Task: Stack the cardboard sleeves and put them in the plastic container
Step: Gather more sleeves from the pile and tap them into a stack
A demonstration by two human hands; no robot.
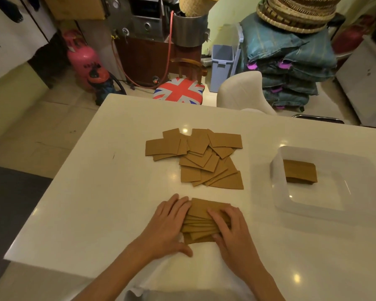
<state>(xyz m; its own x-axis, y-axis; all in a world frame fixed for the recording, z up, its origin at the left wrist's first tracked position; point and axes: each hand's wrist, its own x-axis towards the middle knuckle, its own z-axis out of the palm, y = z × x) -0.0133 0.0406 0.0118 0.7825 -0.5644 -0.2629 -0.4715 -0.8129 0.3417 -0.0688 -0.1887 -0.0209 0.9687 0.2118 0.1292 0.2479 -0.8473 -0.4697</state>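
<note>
The fanned stack (201, 213) lies crosswise at the surface's (117, 192) near edge, left hand (168, 222) pressing flat-fingered against its left end, right hand (232, 231) pressing on top. The container (317, 198) sits to the right, nearer the right hand.

1. Loose cardboard sleeves (204, 157): brown, flat, overlapping untidily, mid-scene.
2. Fanned stack (201, 222): near side, sleeves offset, edges not squared.
3. Neat stack (300, 171): lying inside clear plastic container (313, 210), right side, far-left corner.
</note>
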